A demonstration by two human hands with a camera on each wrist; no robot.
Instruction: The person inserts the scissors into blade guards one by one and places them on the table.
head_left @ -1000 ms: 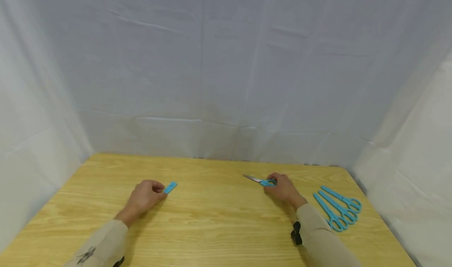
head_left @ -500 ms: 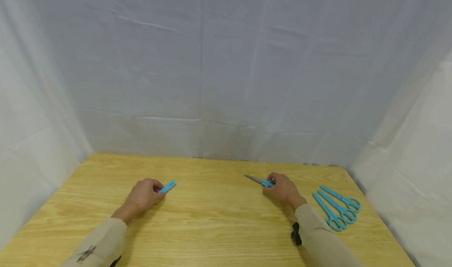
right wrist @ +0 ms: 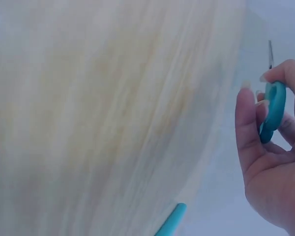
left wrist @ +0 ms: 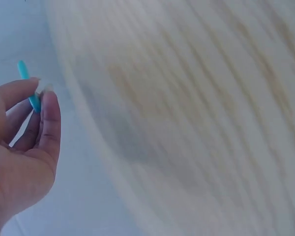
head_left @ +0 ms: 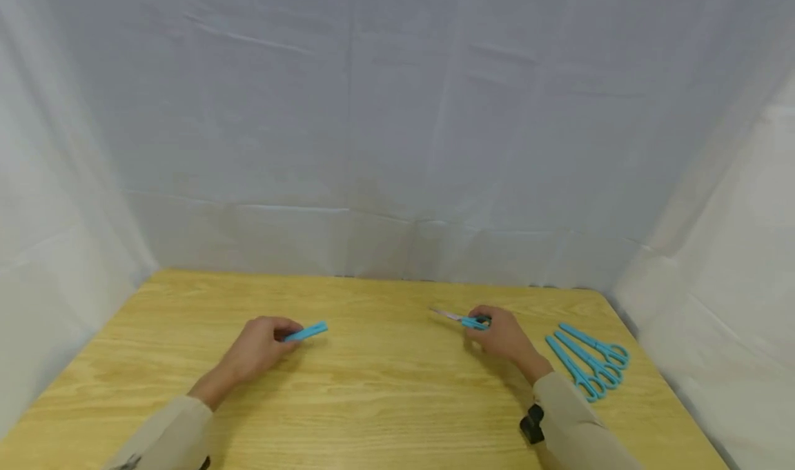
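My left hand (head_left: 257,349) pinches a flat light-blue scissors cover (head_left: 310,330) between thumb and fingers, its free end pointing right. The left wrist view shows this cover (left wrist: 22,70) edge-on, held at the fingertips. On the right, my right hand (head_left: 504,337) holds a pair of scissors (head_left: 475,322) by its blue handle loops. Their bare metal blades are together and point left, toward the cover. The right wrist view shows the blue handle (right wrist: 278,105) between thumb and fingers, the narrow blade (right wrist: 270,51) reaching beyond. A wide gap separates the two hands.
Three more blue scissors (head_left: 580,370) with covered blades lie fanned out on the wooden table (head_left: 373,401), right of my right forearm. A pale curtain (head_left: 385,145) hangs behind the table and along both sides.
The cover in my left hand has swung to lie more level and its free end has shifted right. My right hand still holds the scissors, with only a slight shift.
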